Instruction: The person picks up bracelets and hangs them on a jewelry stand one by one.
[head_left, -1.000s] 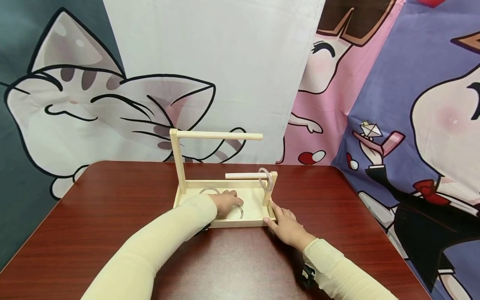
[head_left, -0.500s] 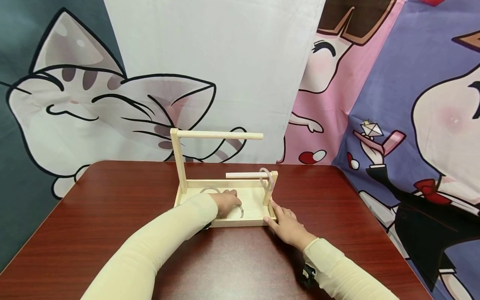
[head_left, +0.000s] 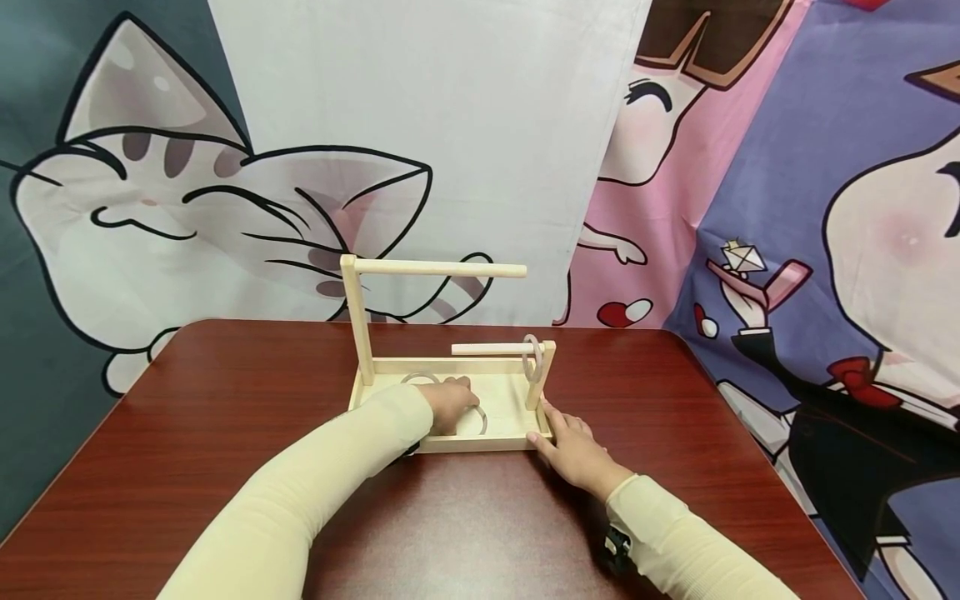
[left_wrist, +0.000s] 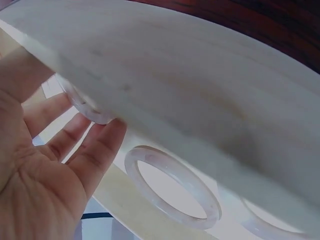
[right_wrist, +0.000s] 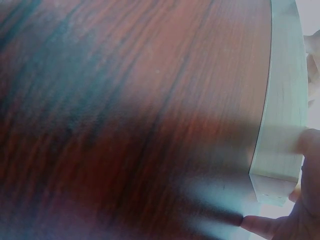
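In the head view, my left hand (head_left: 452,403) reaches down into the shallow wooden tray (head_left: 480,445) of a rack. The left wrist view shows its fingertips and thumb about a pale bangle (left_wrist: 95,113) behind the front wall, pinching it; part of the bangle is hidden. Another bangle (left_wrist: 172,187) lies beside these fingers, and a further one (left_wrist: 272,227) is partly seen. My right hand (head_left: 577,454) rests against the tray's front right corner, thumb on the front wall, fingers extended along the side. A bangle (head_left: 532,358) hangs on the lower rod.
The rack has a tall left post (head_left: 357,321) with a long upper rod (head_left: 442,268), and a short right post (head_left: 543,375) with the lower rod (head_left: 487,349). It stands on a reddish-brown table (head_left: 247,392). A printed cloth (head_left: 450,100) hangs behind.
The bangle hanging on the lower rod has swung and now hangs straighter. My left fingers have shifted slightly leftward in the tray. The right hand stays at the corner.
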